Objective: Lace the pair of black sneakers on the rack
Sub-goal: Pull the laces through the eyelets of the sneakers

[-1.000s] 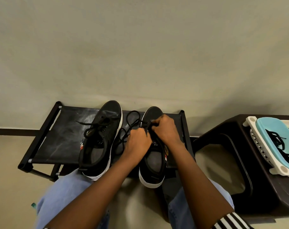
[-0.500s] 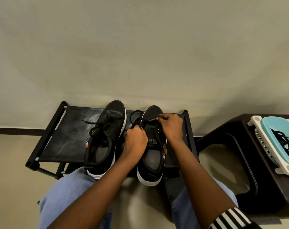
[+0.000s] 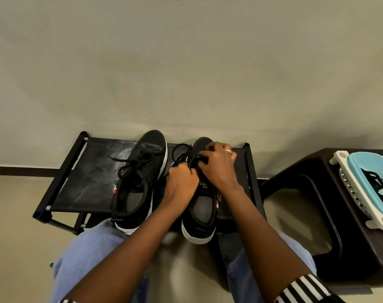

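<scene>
In the head view, both sneakers sit side by side on the rack (image 3: 83,182). The left hand (image 3: 181,182) and right hand (image 3: 219,169) each pinch the lace (image 3: 179,152) over the right sneaker (image 3: 202,206). The left sneaker (image 3: 140,176) looks laced already. A sharp tug could slip the lace from either grip, or drag this sneaker off the near edge, which its heel overhangs.

wall (image 3: 186,62): plain beige | floor (image 3: 11,215): beige | stool (image 3: 317,171): dark

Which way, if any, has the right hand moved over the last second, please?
Yes. The right hand, pinching the lace, has slid up the right sneaker toward its toe, away from the person.
</scene>
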